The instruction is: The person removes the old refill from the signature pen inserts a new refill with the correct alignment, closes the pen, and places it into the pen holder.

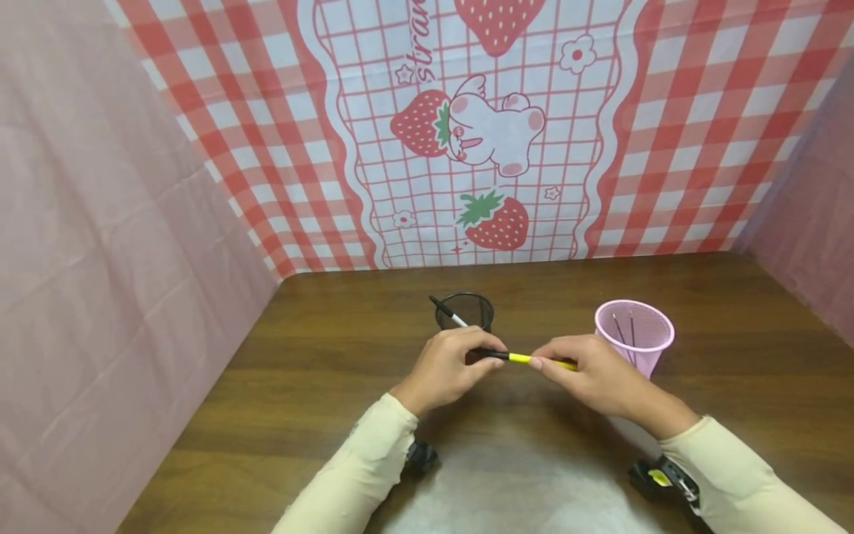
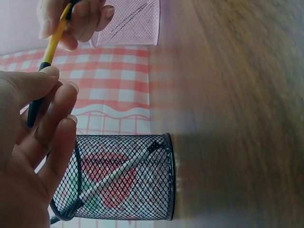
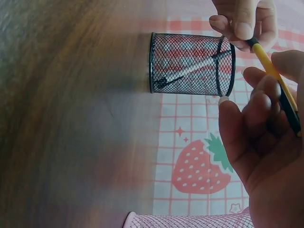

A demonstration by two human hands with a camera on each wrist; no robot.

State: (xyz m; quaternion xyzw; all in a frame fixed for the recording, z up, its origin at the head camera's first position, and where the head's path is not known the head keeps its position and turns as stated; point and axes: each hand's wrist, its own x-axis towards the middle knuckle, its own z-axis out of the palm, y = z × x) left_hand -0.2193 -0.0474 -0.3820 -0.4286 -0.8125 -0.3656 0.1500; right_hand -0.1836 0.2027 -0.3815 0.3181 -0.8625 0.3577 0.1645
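Note:
Above the table, both hands hold one yellow pen with black ends [image 1: 519, 358], lying roughly level between them. My left hand [image 1: 448, 371] pinches its black end between thumb and fingers; the tapered black tip pokes out past the thumb in the left wrist view. On the yellow barrel, my right hand [image 1: 594, 374] has its thumb and fingertips closed. A black mesh pen cup [image 2: 142, 209] stands behind the left hand with a white pen with black ends [image 1: 443, 308] leaning in it. Behind the right hand is a pink mesh cup [image 1: 652, 345], partly covered by that hand.
Two thin dark sticks [image 1: 632, 326] stand in the pink cup. The brown wooden table [image 1: 267, 415] ends at a red-and-white checked cloth with strawberries [image 1: 320, 230] hanging at the back. Pale pink cloth [image 1: 120, 259] closes in the left side, and more hangs at the right.

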